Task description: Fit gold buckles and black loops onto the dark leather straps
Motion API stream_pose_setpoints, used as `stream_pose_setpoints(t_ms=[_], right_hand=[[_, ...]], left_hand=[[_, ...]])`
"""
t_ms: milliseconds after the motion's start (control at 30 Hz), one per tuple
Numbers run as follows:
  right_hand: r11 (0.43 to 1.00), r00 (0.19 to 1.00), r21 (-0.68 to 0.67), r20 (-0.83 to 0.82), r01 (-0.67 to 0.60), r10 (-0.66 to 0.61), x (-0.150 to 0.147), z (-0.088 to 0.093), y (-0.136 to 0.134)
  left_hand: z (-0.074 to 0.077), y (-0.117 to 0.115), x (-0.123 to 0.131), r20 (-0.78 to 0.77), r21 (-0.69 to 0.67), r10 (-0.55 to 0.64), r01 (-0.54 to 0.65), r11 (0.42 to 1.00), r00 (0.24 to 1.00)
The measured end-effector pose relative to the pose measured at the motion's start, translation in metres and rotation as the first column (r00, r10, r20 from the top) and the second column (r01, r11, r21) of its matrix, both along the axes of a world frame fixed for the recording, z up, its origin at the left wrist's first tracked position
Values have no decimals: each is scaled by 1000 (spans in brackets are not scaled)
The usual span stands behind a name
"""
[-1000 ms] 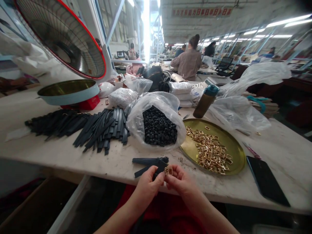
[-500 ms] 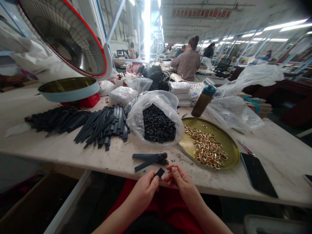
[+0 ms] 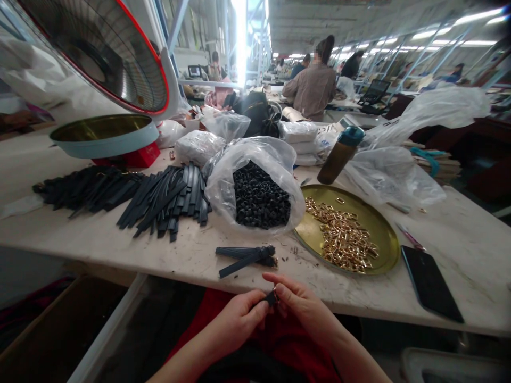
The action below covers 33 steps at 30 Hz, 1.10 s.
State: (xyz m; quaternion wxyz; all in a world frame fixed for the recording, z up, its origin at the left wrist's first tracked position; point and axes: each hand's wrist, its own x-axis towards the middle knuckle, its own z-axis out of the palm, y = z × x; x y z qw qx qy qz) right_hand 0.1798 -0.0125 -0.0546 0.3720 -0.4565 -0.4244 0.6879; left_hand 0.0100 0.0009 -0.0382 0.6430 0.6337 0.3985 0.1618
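My left hand (image 3: 246,315) pinches a short black strap (image 3: 270,298), its end poking out past the thumb. Against that end, my right hand (image 3: 294,299) grips a small gold buckle (image 3: 275,292) between thumb and fingers, its index finger stretched out. Whether the strap passes through the buckle I cannot tell. Just beyond the hands lie a few black straps with gold buckles (image 3: 243,259) on the table. Many loose gold buckles (image 3: 346,236) are heaped on a round gold tray (image 3: 385,247) to the right.
An open plastic bag (image 3: 217,199) of small black loops stands mid-table. Piles of black straps (image 3: 163,199) lie to its left, under a fan (image 3: 104,58). A bottle (image 3: 339,157) leans behind the tray; a phone (image 3: 431,282) lies at right. A person (image 3: 313,88) works farther back.
My hands have come together: the gold buckle in my right hand now meets the end of the strap in my left. The view has tipped slightly downward.
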Motion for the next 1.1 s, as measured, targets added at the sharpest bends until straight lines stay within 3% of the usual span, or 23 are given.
stream_pose_setpoints(t_ms=[133, 233, 433, 633, 833, 967, 1100], right_hand=[[997, 998, -54, -2, 56, -56, -9, -7, -1], [996, 996, -15, 26, 91, -91, -11, -10, -3], [972, 969, 90, 101, 217, -225, 0, -8, -3], [944, 944, 2, 23, 330, -330, -22, -13, -13], [944, 943, -85, -69, 319, -325, -29, -17, -28], [957, 956, -116, -100, 265, -277, -25, -14, -34], [970, 969, -14, -24, 244, -244, -24, -15, -35]], left_hand=[[3, 3, 2, -33, 64, -15, 17, 998, 999], [1, 3, 1, -72, 116, -7, 16, 993, 997], [3, -3, -7, -164, 47, 57, -50, 998, 985], [5, -10, -7, -116, 64, 89, -82, 995, 989], [0, -16, -8, -98, 61, 142, -136, 989, 985], [-7, -17, -7, -41, -38, 186, -187, 982, 982], [-14, -18, -1, -19, -109, 247, -248, 963, 969]])
